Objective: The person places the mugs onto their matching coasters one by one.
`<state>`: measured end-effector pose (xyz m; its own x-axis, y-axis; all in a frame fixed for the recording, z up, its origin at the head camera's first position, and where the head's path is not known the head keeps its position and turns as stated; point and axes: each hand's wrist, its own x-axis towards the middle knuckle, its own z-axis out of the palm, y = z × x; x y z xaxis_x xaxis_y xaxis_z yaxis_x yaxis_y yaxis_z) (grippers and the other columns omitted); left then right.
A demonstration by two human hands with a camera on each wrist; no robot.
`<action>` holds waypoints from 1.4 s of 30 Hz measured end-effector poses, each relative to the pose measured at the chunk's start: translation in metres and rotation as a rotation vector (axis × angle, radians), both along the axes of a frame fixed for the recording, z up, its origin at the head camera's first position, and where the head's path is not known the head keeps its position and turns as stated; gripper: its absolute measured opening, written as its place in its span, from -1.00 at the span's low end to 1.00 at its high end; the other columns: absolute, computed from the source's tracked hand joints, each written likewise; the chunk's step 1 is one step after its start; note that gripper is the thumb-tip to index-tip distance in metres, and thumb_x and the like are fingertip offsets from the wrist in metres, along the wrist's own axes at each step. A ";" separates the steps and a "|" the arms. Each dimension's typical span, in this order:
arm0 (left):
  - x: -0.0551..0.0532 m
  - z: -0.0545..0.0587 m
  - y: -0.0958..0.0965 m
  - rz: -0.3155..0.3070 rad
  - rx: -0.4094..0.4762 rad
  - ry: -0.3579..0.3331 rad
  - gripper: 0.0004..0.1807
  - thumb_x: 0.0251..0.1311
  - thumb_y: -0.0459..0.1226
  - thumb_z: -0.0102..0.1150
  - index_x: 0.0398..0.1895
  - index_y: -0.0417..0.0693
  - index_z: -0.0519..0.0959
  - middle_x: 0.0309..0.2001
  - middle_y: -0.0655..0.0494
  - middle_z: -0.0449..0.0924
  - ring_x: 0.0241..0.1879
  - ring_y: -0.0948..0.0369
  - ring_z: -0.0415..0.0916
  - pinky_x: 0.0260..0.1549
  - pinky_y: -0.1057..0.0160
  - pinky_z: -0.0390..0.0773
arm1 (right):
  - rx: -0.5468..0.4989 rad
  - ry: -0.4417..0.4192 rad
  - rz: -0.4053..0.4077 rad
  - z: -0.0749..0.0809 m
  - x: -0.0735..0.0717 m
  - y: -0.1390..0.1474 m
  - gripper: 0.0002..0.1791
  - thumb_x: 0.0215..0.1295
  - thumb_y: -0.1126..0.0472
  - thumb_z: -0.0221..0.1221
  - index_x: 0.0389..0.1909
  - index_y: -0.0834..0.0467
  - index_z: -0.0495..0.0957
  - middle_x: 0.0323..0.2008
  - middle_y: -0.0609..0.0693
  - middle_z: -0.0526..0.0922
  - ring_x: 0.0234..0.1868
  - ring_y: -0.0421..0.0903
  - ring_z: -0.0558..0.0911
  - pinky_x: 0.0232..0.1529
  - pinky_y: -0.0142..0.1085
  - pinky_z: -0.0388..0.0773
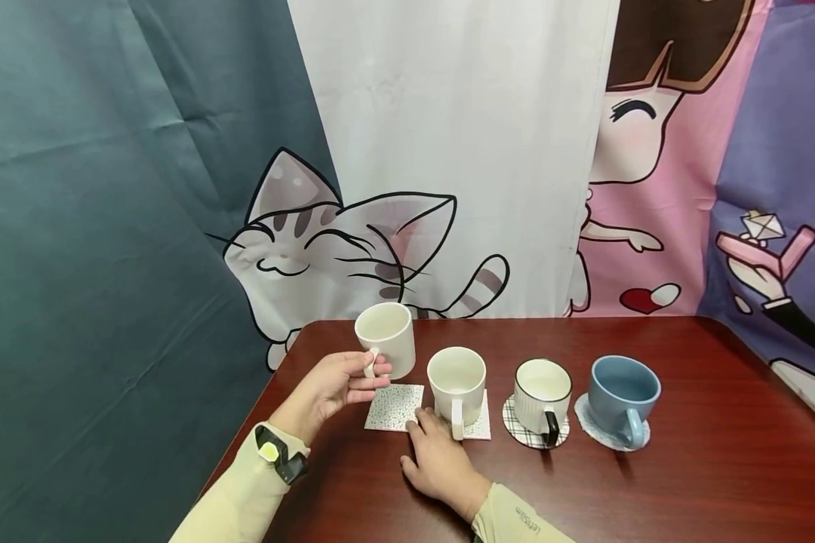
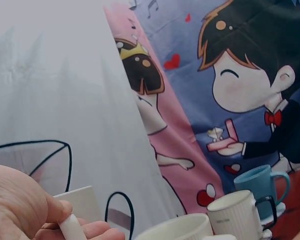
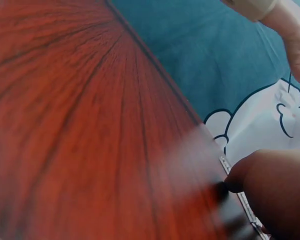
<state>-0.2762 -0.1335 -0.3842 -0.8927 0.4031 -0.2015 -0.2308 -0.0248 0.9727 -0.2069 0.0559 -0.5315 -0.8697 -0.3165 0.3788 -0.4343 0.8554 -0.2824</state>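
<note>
My left hand (image 1: 339,383) pinches the handle of a plain white mug (image 1: 389,339), lifted at the table's far left. In the left wrist view the thumb and fingers close round that handle (image 2: 71,228). Below the mug lies a square speckled coaster (image 1: 395,408). My right hand (image 1: 441,460) rests low on the table with its fingers extended, fingertips at this coaster's right corner. A second white mug (image 1: 456,381) stands just beyond the right hand on another square coaster (image 1: 478,430), handle toward me. In the right wrist view, a fingertip (image 3: 237,182) lies against a coaster edge.
Farther right, a ribbed white mug (image 1: 542,392) with a black rim and handle stands on a round plaid coaster (image 1: 526,436). Beside it, a blue mug (image 1: 625,392) sits on a pale round coaster (image 1: 594,426). The reddish-brown table (image 1: 720,452) ends at a printed curtain (image 1: 475,151).
</note>
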 end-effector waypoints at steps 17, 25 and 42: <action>0.010 -0.064 -0.005 0.014 -0.002 -0.045 -0.73 0.52 -0.24 0.03 0.01 -0.26 0.61 -0.17 0.01 0.77 -0.27 0.22 0.76 -0.38 0.32 0.70 | -0.002 -0.021 -0.002 -0.002 -0.001 0.001 -0.39 0.18 0.02 0.32 0.18 0.31 0.55 0.30 0.28 0.47 0.36 0.25 0.43 0.36 0.09 0.34; 0.010 -0.081 -0.006 0.010 -0.029 -0.025 -0.68 0.52 -0.24 0.03 0.09 -0.32 0.60 -0.10 -0.03 0.76 -0.25 0.22 0.75 -0.39 0.31 0.70 | -0.003 -0.036 0.001 -0.002 -0.001 0.001 -0.38 0.21 0.01 0.30 0.20 0.31 0.54 0.32 0.28 0.45 0.37 0.26 0.41 0.38 0.09 0.32; 0.019 -0.080 -0.001 0.025 -0.044 -0.002 -0.68 0.49 -0.24 0.07 0.07 -0.33 0.58 -0.06 -0.13 0.74 -0.26 0.24 0.75 -0.46 0.32 0.69 | -0.007 -0.037 0.012 0.000 0.001 0.001 -0.39 0.20 0.03 0.30 0.19 0.32 0.54 0.31 0.28 0.46 0.36 0.25 0.42 0.37 0.08 0.32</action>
